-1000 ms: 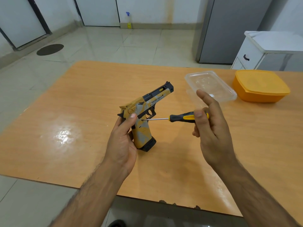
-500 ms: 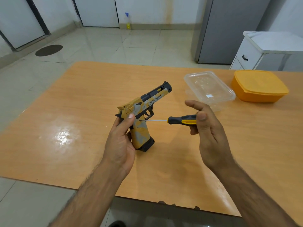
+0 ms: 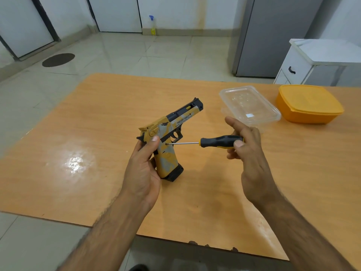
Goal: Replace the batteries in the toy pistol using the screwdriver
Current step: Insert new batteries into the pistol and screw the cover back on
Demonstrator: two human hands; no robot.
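A yellow, grey and black toy pistol point(image 3: 168, 133) stands with its grip base on the table, barrel pointing up and away to the right. My left hand point(image 3: 143, 169) grips the back of its handle, thumb on the side. A black-and-yellow screwdriver point(image 3: 216, 142) lies level, its tip touching the upper part of the pistol's grip. My right hand point(image 3: 248, 151) pinches the screwdriver's handle between thumb and fingers, with the index finger stretched out above it.
The orange wooden table point(image 3: 97, 133) has a shiny patch at the left. A clear plastic container point(image 3: 248, 106) and an orange lidded box point(image 3: 308, 103) sit at the far right. A white cabinet point(image 3: 304, 61) and grey fridge point(image 3: 273, 36) stand behind.
My right hand's fingers have shifted around the screwdriver handle, as in turning it, and the index finger has lowered. The pistol and my left hand have stayed in place.
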